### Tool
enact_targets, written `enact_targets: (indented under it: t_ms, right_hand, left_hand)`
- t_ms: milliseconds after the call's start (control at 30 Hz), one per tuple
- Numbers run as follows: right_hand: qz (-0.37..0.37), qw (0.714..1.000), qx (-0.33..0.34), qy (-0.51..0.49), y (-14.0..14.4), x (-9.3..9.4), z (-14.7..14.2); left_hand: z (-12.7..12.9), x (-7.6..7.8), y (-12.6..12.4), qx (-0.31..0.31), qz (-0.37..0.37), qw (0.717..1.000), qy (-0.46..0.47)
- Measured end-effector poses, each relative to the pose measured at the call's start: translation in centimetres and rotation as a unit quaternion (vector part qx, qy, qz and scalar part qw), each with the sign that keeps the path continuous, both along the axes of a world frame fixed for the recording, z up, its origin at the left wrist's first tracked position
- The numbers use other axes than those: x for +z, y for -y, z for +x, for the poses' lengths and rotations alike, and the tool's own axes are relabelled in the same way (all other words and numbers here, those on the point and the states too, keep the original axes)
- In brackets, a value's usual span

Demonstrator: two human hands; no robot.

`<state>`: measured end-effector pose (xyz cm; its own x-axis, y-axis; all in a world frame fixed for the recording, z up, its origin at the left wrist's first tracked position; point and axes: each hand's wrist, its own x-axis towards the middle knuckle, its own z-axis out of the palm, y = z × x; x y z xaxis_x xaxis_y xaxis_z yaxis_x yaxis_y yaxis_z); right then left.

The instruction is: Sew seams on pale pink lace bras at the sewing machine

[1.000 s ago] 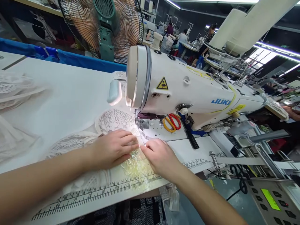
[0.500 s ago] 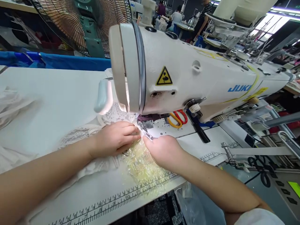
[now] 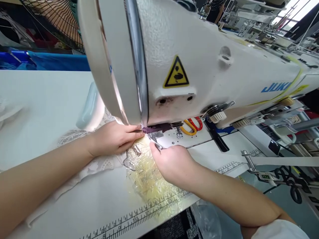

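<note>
My left hand [image 3: 118, 137] lies on white lace fabric [image 3: 99, 166], fingertips close together beside the needle area of a white sewing machine [image 3: 179, 39]. The fabric runs under the machine head and spreads left under my forearm. My right hand [image 3: 174, 162] is closed just right of the needle area, thumb and finger pinched beside a slim metal piece [image 3: 157, 143]. What the pinch holds is hidden. Between my hands a crinkled, yellowish clear plastic sheet [image 3: 149, 179] covers the table. Purple material [image 3: 158, 128] sits by the presser foot.
Orange-handled scissors [image 3: 188, 128], red handles [image 3: 198, 123] and a black-handled tool [image 3: 218, 137] lie under the machine arm. A printed ruler [image 3: 134, 219] follows the table's front edge. A light blue rounded object [image 3: 87, 108] stands left of the head; a fan [image 3: 58, 21] is behind.
The view has come closer to the machine, which looks larger. My left hand sits nearer the needle area, with more of the plastic sheet showing. My right hand keeps nearly the same place.
</note>
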<state>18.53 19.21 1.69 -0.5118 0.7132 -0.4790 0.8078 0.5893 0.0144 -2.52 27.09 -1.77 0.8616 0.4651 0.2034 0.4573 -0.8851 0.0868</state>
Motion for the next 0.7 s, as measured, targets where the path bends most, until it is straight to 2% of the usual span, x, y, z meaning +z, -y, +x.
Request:
enact_targets:
  t_ms: [167, 300, 367, 533, 633, 700]
  right_hand:
    - [0.016, 1.0, 0.005, -0.003, 0.1, -0.3, 0.0]
    - [0.044, 0.999, -0.003, -0.024, 0.6, -0.6, 0.3]
    - [0.059, 0.997, -0.01, -0.04, 1.1, -0.6, 0.7]
    - [0.104, 0.986, 0.002, -0.133, 3.2, -0.9, 2.2]
    - [0.139, 0.968, -0.057, -0.203, 4.6, -1.5, 2.8]
    - [0.169, 0.938, -0.1, -0.287, 5.7, -2.1, 2.8]
  left_hand:
    - [0.1, 0.5, -0.4, 0.048, -0.037, 0.997, -0.054]
    - [-0.4, 1.9, 1.0, 0.071, 0.049, 0.994, -0.071]
    - [-1.4, 2.6, 2.3, 0.082, 0.063, 0.992, -0.076]
    - [-3.8, 3.5, 5.9, 0.088, 0.011, 0.988, -0.128]
    - [-3.3, 4.5, 7.1, 0.114, -0.027, 0.983, -0.144]
    - [-2.2, 5.4, 7.5, 0.127, -0.09, 0.985, -0.08]
